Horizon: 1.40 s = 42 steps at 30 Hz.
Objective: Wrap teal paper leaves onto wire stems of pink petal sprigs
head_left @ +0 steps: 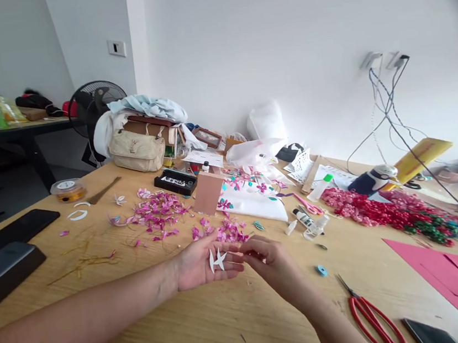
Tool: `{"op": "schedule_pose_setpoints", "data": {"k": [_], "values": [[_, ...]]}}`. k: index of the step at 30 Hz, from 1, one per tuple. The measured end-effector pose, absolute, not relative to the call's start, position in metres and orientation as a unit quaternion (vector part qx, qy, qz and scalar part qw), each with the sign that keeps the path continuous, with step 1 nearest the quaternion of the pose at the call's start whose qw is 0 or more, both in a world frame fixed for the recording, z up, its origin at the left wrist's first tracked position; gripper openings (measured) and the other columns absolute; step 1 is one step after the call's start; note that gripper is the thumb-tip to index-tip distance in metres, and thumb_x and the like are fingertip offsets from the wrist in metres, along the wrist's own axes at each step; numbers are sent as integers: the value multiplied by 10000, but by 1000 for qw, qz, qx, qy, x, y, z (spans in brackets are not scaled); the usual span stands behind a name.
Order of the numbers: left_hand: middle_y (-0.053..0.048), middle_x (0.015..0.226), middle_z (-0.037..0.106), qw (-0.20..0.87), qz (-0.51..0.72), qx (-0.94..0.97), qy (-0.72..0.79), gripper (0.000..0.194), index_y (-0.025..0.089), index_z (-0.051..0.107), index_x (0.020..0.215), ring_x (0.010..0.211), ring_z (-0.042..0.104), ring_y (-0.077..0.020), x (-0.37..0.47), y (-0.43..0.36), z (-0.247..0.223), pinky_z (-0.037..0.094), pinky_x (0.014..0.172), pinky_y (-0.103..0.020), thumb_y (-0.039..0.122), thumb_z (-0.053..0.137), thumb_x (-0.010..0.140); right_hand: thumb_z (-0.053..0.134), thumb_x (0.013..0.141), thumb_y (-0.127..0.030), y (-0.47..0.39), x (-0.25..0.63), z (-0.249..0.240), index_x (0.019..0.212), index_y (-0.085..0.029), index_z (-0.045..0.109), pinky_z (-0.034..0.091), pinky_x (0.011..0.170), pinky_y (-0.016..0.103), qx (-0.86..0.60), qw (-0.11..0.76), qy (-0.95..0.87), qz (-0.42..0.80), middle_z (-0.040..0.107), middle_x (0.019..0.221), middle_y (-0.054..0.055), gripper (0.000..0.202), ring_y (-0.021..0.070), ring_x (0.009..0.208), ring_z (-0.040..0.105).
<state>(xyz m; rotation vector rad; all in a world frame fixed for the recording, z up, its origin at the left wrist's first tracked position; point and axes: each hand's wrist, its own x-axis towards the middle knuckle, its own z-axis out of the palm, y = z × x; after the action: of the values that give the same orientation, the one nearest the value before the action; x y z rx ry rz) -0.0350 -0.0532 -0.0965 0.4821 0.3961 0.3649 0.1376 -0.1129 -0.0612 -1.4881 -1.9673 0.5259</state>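
Observation:
My left hand (207,266) is palm up with its fingers stretched out. Small white cutouts (220,260) rest on its palm and fingers, one of them shaped like a flying bird. Beside those fingertips, my right hand (268,256) is closed in a pinch; whatever lies between its thumb and fingers is hidden. Just beyond both hands are loose pink-purple petals (230,232). A larger heap of petals (159,216) lies farther left. Red-handled scissors (370,315) are at the lower right, apart from my right hand.
A pinkish-brown card (208,194) stands near a black tray (176,182). Glue tubes (303,218) and pink scissors (309,205) lie right of centre. Red artificial flowers (367,207), a pink sheet (446,278) and a phone (428,332) occupy the right side. Hanging cables (387,102) cross there.

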Motion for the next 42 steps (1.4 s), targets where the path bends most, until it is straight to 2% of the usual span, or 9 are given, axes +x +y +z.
{"op": "schedule_pose_setpoints", "data": {"k": [8, 14, 21, 28, 34, 42], "values": [[-86, 837, 642, 924, 184, 258, 215, 442, 86, 592, 945, 717, 596, -143, -25, -59, -104, 434, 777, -304, 461, 367, 881, 551, 755, -84, -107, 135, -91, 806, -197, 670, 444, 677, 260, -453, 362, -791, 198, 609, 820, 42, 173, 149, 748, 567], [-73, 825, 628, 932, 153, 255, 206, 446, 104, 590, 974, 696, 584, -135, -14, -70, -112, 436, 709, -275, 478, 368, 875, 585, 702, -30, -113, 142, -112, 807, -204, 657, 429, 679, 268, -465, 283, -820, 178, 567, 808, 34, 215, 162, 766, 530], [-76, 897, 624, 931, 134, 266, 211, 460, 128, 585, 1012, 755, 591, -140, -2, -73, -112, 439, 757, -283, 512, 386, 856, 601, 689, -18, -111, 158, -101, 932, -219, 646, 438, 680, 246, -456, 273, -810, 247, 550, 854, 23, 319, 144, 773, 536], [-80, 969, 603, 938, 128, 266, 184, 419, 141, 564, 1050, 790, 594, -137, -2, -67, -115, 438, 757, -271, 461, 346, 889, 598, 698, -15, -108, 166, -107, 800, -186, 654, 431, 695, 234, -467, 257, -807, 255, 576, 844, 28, 206, 139, 780, 538], [-73, 899, 605, 944, 106, 256, 182, 425, 121, 574, 1024, 770, 586, -127, -3, -73, -120, 428, 748, -248, 480, 419, 855, 599, 685, -16, -108, 167, -112, 728, -169, 642, 420, 632, 212, -480, 219, -809, 258, 562, 786, 22, 165, 127, 719, 535], [-84, 927, 593, 943, 110, 246, 194, 410, 98, 593, 979, 817, 578, -144, -5, -85, -124, 404, 784, -252, 463, 513, 810, 596, 674, -22, -110, 170, -111, 650, -172, 629, 389, 579, 182, -492, 181, -797, 301, 565, 718, -6, 155, 97, 637, 523]]}}
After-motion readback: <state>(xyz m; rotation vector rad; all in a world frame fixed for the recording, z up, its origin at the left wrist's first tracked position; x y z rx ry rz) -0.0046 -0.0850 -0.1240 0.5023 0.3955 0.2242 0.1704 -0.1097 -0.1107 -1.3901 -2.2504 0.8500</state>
